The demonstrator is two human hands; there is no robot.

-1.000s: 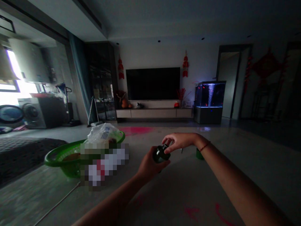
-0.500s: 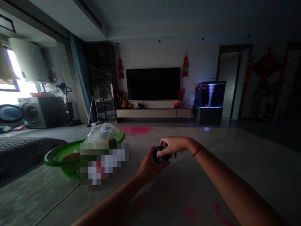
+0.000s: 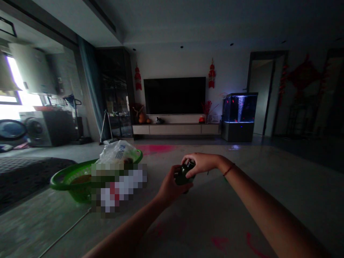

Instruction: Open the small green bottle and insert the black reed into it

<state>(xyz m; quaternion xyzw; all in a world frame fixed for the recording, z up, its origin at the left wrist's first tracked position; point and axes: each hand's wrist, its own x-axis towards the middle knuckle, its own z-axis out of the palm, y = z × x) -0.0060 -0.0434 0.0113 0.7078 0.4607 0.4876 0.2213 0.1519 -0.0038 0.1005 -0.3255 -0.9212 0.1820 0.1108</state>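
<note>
A small dark green bottle (image 3: 183, 176) with a short neck is held out in front of me, above the pale surface. My left hand (image 3: 168, 188) is closed around the bottle's body from the left. From the right, my right hand (image 3: 202, 163) is closed over its upper part, thumb against the side near the neck. The fingers hide much of the bottle, and whether a cap is on it cannot be made out. A thin band circles my right wrist.
To the left stands a green plastic basket (image 3: 61, 182) with a white plastic bag (image 3: 118, 152) on top. A blurred-out patch (image 3: 118, 190) covers something beside it, and a thin cord (image 3: 64, 233) runs toward me. Pink stains (image 3: 219, 242) mark the pale surface (image 3: 255, 200).
The bottle has tilted between my hands, so its neck and more of its dark side show. My right hand has shifted slightly upward around it; the left has barely moved.
</note>
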